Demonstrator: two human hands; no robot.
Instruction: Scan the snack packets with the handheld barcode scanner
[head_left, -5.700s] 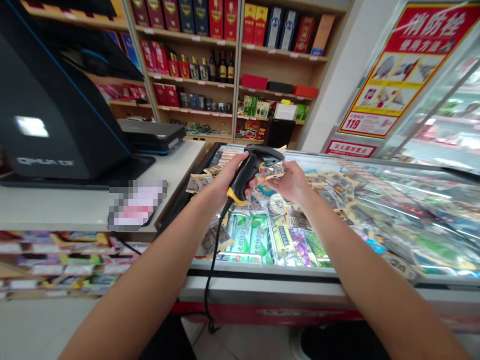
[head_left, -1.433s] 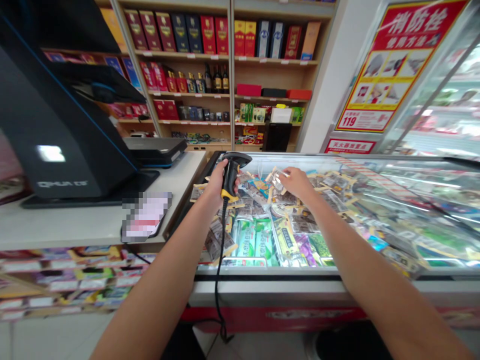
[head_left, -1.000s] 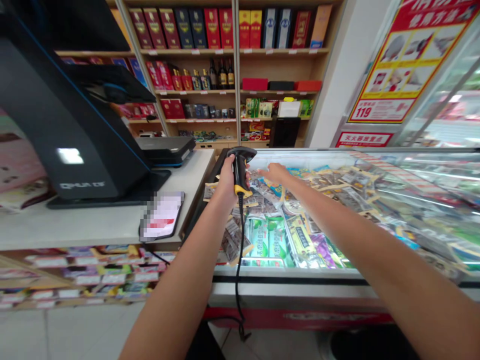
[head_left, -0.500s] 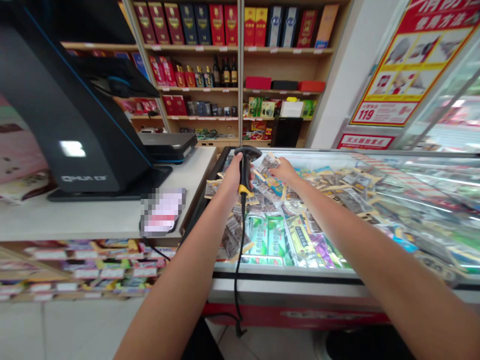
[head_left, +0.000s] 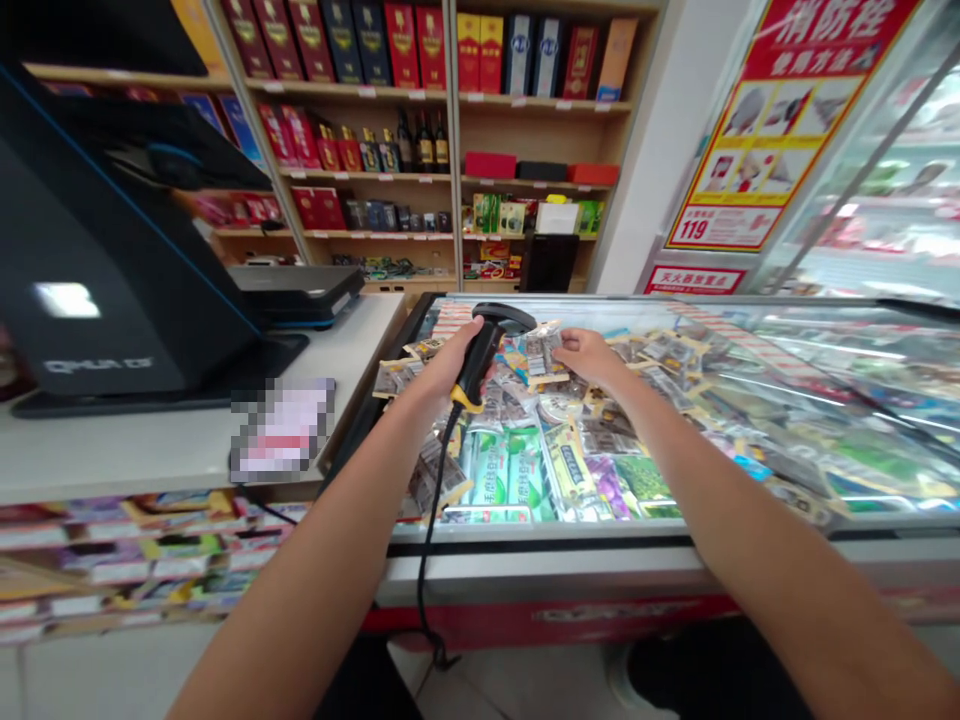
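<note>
My left hand is wrapped round the grip of a black and yellow barcode scanner, its head tilted to the right. A black cable runs down from the scanner's base over the freezer's front edge. In my right hand, a small clear snack packet with tan edges is pinched by its right side, close to the scanner's head. Below both hands, many similar packets lie in heaps on the chest freezer. Green ice-cream packs show near the front of it.
At the left is a counter with a dark checkout machine and a blurred-out phone-like device. Shelves of boxes and bottles stand behind. A red and yellow sign hangs at the right.
The view has shifted to the right. The scanner has tilted further to the right, and the packet in my right hand has turned more upright beside the scanner's head.
</note>
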